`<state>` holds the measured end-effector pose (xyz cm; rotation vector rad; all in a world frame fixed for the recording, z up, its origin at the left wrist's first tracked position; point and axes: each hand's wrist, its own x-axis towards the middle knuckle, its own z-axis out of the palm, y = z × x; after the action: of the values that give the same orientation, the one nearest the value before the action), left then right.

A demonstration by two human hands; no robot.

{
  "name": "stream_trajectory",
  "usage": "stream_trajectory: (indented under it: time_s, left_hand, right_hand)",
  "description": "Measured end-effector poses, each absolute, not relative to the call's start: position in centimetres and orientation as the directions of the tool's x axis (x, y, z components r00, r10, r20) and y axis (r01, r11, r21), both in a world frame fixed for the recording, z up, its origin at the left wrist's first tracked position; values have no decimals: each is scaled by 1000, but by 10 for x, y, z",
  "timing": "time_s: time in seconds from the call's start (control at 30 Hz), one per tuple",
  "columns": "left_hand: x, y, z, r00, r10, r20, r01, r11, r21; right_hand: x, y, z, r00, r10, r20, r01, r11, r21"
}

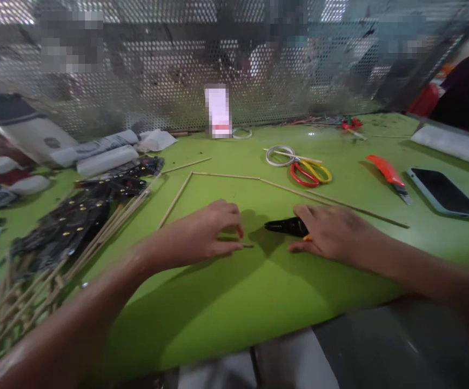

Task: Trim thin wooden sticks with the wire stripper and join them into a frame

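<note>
My left hand (214,232) is over the green table (218,313), its thumb and fingers curved apart. A short piece of thin stick (248,246) lies at its thumb tip; whether the hand touches it I cannot tell. My right hand (327,229) is wrapped round a black pointed tool (285,227) with a bit of orange at the handle, its tip pointing left toward my left hand. Beyond both hands, a thin stick (224,175) bent at angles lies on the table, with another stick (364,210) beside its right end.
Red and yellow scissors (311,172) lie by a tape ring (280,155). To the right are an orange cutter (386,170) and a phone (447,193). Bundled sticks (92,237), black studded material (76,216) and white rolls (107,160) lie left. A perforated metal panel (149,70) stands behind.
</note>
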<state>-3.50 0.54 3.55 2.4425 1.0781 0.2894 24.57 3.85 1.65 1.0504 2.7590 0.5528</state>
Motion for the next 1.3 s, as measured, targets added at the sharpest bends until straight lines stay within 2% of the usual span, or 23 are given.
stream_trajectory:
  time_s: [0.17,0.27,0.37,0.7,1.03,1.3]
  left_hand:
    - [-25,13,20,665,742,80,549,-560,621]
    - [-18,14,11,602,792,103,501,-475,723]
    - [-15,13,5,538,832,137,466,-428,775]
    - [-13,8,5,467,872,149,481,-392,784]
    - [0,1,11,346,932,110,593,-308,744]
    - [1,0,11,314,946,76,590,-257,765]
  right_hand:
    - [259,23,8,-838,537,95,509,709,488]
    - [255,19,10,-847,523,90,488,699,523]
    - [251,18,12,-846,529,68,486,712,507]
    - [253,13,11,-838,537,93,504,698,509]
    - [254,12,7,-805,578,135,574,698,428]
    - [248,12,9,-778,626,54,576,677,458]
